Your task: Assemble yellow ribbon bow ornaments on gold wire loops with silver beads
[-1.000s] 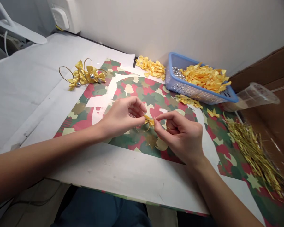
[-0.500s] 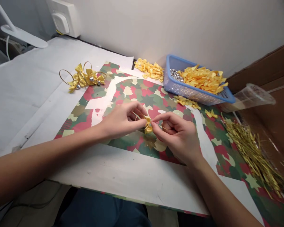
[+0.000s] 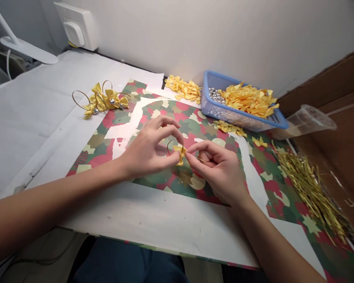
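Note:
A small yellow ribbon bow (image 3: pixel 180 155) with a thin gold loop of cord is above the patterned sheet (image 3: pixel 177 182), between my hands. Thumb and forefinger of my right hand (image 3: pixel 216 163) pinch the bow's right side, and a gold cord end sticks out under those fingers. My left hand (image 3: pixel 153 147) is open around the loop, fingers curved and apart. Its thumb tip lies by the bow's left side; whether it touches, I cannot tell. At the far left sit several bows with gold loops and silver bells (image 3: pixel 104 100).
A blue basket (image 3: pixel 238 118) of yellow bows and silver bells stands by the wall. Loose bows (image 3: pixel 183 88) are piled beside it, with more in front. Gold cords (image 3: pixel 309 188) lie at the right near a clear plastic cup (image 3: pixel 312 120). A lamp base (image 3: pixel 29 51) is far left.
The bow has turned, and its loop now stands up toward my left fingers. My left fingers have spread away from it. My right hand keeps its pinch.

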